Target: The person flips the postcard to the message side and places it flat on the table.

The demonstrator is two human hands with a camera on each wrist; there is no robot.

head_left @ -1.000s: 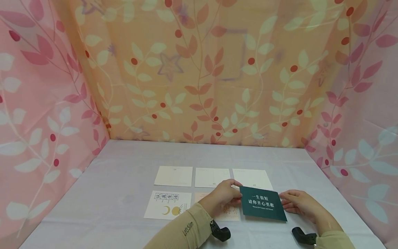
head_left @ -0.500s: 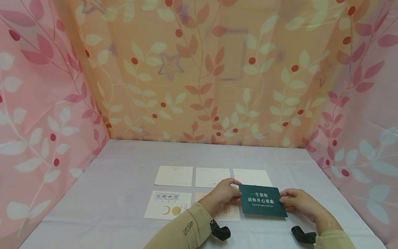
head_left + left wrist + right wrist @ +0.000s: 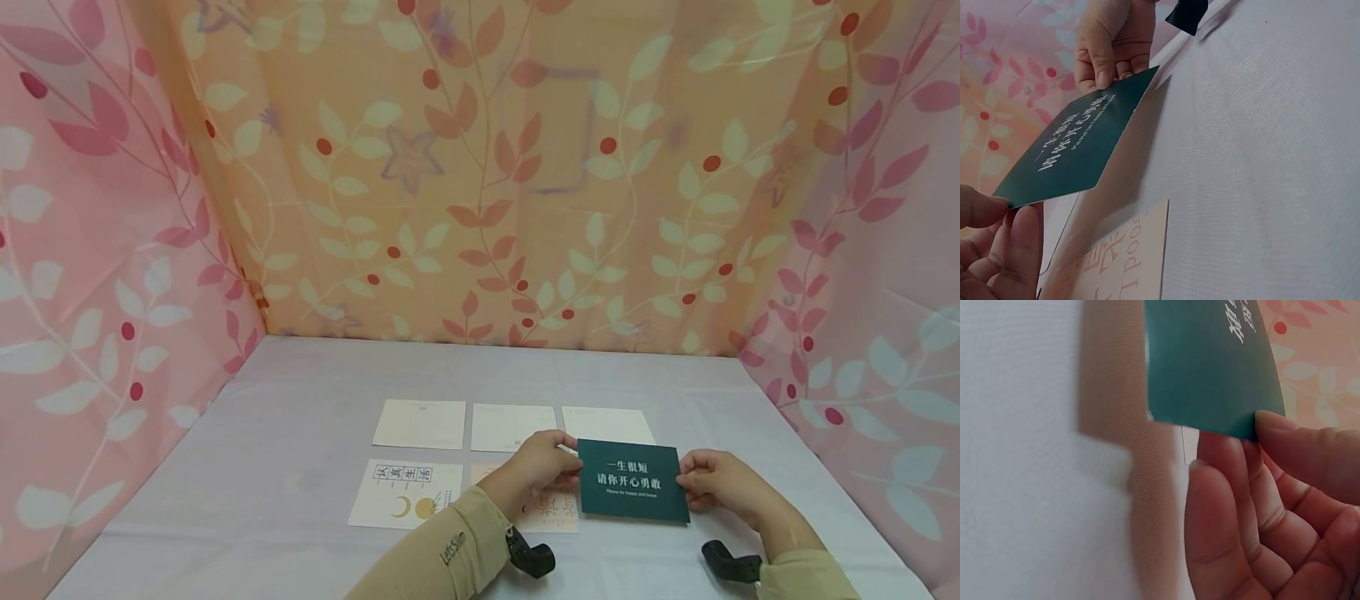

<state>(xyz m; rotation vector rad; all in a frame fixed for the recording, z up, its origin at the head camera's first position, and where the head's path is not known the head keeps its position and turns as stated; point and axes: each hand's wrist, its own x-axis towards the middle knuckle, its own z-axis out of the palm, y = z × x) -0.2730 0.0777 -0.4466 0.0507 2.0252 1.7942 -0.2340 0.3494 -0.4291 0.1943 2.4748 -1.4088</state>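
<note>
Floral curtain point(image 3: 480, 192) fills the frame's upper part; white counter point(image 3: 292, 408) below. Lower ctr, your L grip point(image 3: 534, 473) pinches the green card's point(image 3: 633, 483) L edge; lower R, your R grip point(image 3: 723, 492) pinches its R edge. Card's btwn them, lower R of ctr, raised off counter. 3 pale cards point(image 3: 513, 425) behind; moon card point(image 3: 390, 493) at lower L of ctr, orange-lettered card point(image 3: 555, 515) partly hidden by L grip.

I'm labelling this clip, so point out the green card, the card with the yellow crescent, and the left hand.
Green card point(image 3: 633, 482): head view, middle of its printed face.
Card with the yellow crescent point(image 3: 405, 492): head view, middle of its face.
Left hand point(image 3: 532, 472): head view, back of the hand.
</note>
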